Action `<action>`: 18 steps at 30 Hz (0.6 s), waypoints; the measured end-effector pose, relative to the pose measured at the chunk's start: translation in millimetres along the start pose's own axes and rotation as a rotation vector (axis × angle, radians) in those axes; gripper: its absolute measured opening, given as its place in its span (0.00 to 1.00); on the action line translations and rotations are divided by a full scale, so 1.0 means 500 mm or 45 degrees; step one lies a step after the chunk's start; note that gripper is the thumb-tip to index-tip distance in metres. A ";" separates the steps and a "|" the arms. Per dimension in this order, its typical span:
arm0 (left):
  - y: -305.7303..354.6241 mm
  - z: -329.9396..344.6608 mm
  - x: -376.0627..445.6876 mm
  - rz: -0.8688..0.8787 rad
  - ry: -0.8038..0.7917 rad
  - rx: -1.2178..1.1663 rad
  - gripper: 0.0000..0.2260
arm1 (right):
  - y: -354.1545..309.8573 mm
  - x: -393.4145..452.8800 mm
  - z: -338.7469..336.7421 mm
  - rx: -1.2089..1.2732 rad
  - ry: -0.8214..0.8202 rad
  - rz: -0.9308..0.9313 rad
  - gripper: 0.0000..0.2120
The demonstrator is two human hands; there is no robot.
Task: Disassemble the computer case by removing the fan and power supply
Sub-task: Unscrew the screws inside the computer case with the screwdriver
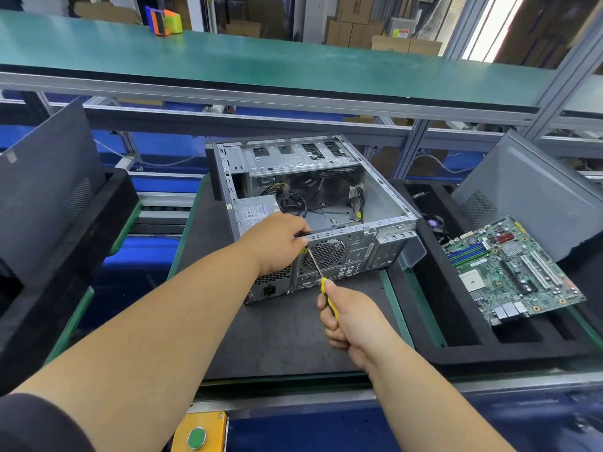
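Grey matting covers the bench (287,340) of a factory line, a green shelf running above it. Nearest the camera, the right hand (350,321) is closed round the yellow-handled screwdriver (321,277), whose shaft angles up to the rear panel of the one computer case (313,210). The left hand (277,243) grips the panel's top edge beside the fan grille (324,254), steadying the case, which lies on its side with its open side up. Judging by the tip's place between the grille and the power supply (256,213), a rear mounting screw is being worked; which part it holds cannot be told. Both fan and supply appear still in the case, at its near end. The next move seems to call for keeping the tip seated and square while turning. Further right, one motherboard (509,269) rests on a black foam tray (456,337). Two dark side panels (49,177) lean up, one at each side.
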State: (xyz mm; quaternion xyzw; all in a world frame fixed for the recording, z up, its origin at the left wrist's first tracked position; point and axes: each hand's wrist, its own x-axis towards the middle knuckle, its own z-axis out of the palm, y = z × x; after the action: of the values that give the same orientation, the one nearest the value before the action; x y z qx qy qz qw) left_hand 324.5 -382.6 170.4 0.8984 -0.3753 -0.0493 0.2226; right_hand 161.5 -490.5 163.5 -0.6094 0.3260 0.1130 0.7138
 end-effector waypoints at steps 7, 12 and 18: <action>0.001 0.001 0.000 -0.001 0.004 -0.001 0.09 | 0.013 -0.010 0.019 -1.514 0.624 -0.458 0.15; 0.001 0.001 0.000 0.003 0.008 0.006 0.09 | 0.015 0.000 0.012 -1.426 0.532 -0.471 0.15; 0.000 0.002 0.000 0.007 0.015 0.006 0.09 | -0.001 0.008 -0.008 -0.364 0.103 -0.078 0.19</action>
State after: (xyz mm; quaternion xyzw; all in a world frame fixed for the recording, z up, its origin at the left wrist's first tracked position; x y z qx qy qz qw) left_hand 324.6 -383.0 169.6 0.8982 -0.3767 -0.0423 0.2228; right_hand 163.3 -495.5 161.1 -0.7185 0.3165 0.1118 0.6092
